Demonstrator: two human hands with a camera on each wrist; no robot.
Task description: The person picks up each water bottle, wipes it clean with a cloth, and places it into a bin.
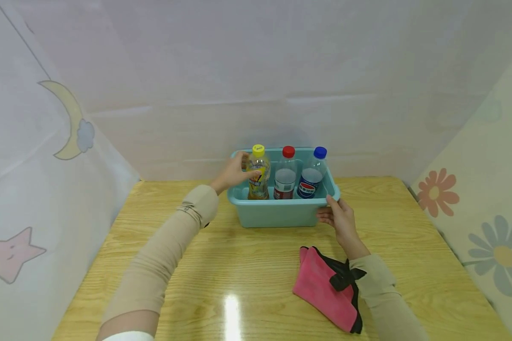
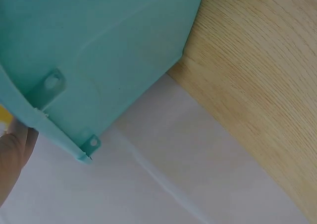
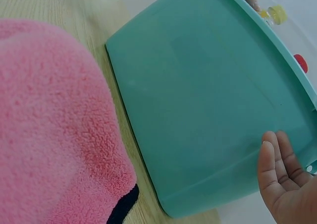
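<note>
A light-blue plastic bin [image 1: 277, 215] stands upright on the table, holding three bottles. My left hand [image 1: 233, 171] reaches over the bin's left rim and grips the yellow-capped bottle [image 1: 259, 177], thumb across its front; its other fingers are partly hidden. Beside that bottle are a red-capped bottle [image 1: 285, 177] and a blue-capped bottle [image 1: 312, 177]. At the front right corner my right hand [image 1: 340, 219] holds the bin's rim, thumb on top and fingers beneath. The right wrist view shows those fingers [image 3: 278, 159] against the bin's outer wall.
A pink cloth [image 1: 324, 289] with black edging lies folded on the wooden table [image 1: 187, 293], in front of the bin and near my right wrist. A pale sheet [image 1: 260, 71] rises behind the table, with printed side sheets at left and right.
</note>
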